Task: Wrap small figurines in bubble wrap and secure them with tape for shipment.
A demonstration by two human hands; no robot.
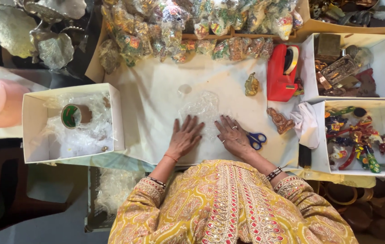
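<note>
Fingers spread on both hands, palms down and flat on the white paper-covered table (156, 108). Left hand (185, 138) and right hand (233, 135) lie side by side, slightly apart, gripping nothing. Between and just beyond the fingertips lies the clear crinkled sheet of bubble wrap (201, 108); the inner fingers of each hand rest on its near edge. Just right of the right hand's fingers, touching its outer edge, sit the blue-handled scissors (256, 139). Farther right lies a small brown figurine (279, 119). Beyond the right fingertips stand a small golden figurine (251, 84) and a red tape dispenser (282, 72). Well left of the left fingers is a white cardboard box (34, 122) holding a tape roll (71, 115).
</note>
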